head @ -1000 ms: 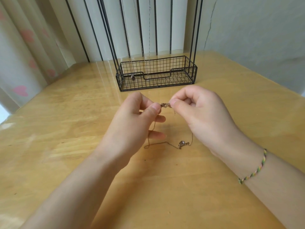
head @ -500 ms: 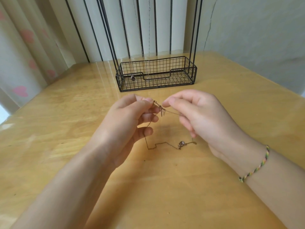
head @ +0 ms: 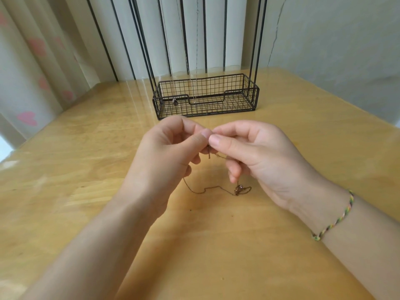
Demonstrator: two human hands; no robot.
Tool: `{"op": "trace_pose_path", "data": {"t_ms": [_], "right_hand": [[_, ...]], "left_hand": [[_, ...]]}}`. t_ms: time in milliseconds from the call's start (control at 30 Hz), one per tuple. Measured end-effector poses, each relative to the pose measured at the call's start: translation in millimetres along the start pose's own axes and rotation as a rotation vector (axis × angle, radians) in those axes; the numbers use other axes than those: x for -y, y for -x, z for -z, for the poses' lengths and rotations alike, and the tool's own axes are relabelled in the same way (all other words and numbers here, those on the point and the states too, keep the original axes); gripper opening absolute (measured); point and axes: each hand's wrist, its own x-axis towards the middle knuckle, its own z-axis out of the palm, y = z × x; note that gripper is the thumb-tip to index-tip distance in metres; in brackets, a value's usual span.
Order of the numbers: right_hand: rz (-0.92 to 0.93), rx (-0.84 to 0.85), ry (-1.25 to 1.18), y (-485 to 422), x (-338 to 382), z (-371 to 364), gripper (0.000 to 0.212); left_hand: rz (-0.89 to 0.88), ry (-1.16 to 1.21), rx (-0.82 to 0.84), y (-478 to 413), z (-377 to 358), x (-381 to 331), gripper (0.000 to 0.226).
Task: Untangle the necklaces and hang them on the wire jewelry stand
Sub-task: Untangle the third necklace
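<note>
Head view: both hands meet just above the wooden surface [head: 65, 169], in front of the stand [head: 225, 87]. The left hand [head: 171, 152] has its fingers curled, with thumb and forefinger pinching the upper end of a thin brown necklace [head: 216, 187]. The right hand [head: 255, 156] pinches the same spot from the other side, so that the thumb tips of the two hands touch. What lies between the fingertips is hidden. A short piece of chain hangs down just below the pinch, and another strand runs under the right hand's curled fingers. The rest of the necklace droops onto the surface between the two wrists, lying in a loose, kinked line. Its small pendant [head: 239, 189] rests on the surface just below the right hand's little finger.

The stand is black wire, with a mesh basket at its base and tall uprights that run out of the top of the view. Fine chains [head: 196, 50] hang down into the basket, one ending in a dark pendant [head: 175, 102] at the front left. A braided bracelet [head: 337, 217] circles the right wrist.
</note>
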Motion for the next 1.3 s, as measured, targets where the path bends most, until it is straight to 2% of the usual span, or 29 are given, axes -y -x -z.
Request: {"op": "trace_pose_path", "data": {"t_ms": [100,233,467,567,1000,1300], "right_hand": [[-0.030,0.019,-0.074,-2.0,-3.2,1.7,0.015],[-0.088,0.016,-0.141,-4.0,-4.3,3.4,0.004],[-0.129,-0.126,-0.263,-5.2,0.8,7.2,0.007],[-0.104,-0.155,-0.271,-4.8,1.9,6.7,0.008],[-0.054,-0.185,-0.223,-3.1,1.1,3.4,0.011],[-0.122,-0.185,-0.282,-1.9,3.1,0.5,0.016]], "left_hand": [[-0.022,0.036,-0.020,-0.7,-0.5,0.2,0.010],[-0.049,0.060,-0.017,-0.1,-1.3,1.1,0.012],[-0.017,0.021,0.016,-0.6,-1.8,3.9,0.009],[0.020,-0.001,0.039,-0.8,-2.6,5.6,0.004],[0.060,0.032,0.091,1.6,-6.9,5.7,0.009],[-0.087,-0.143,-0.009,2.7,-8.3,8.0,0.014]]}}
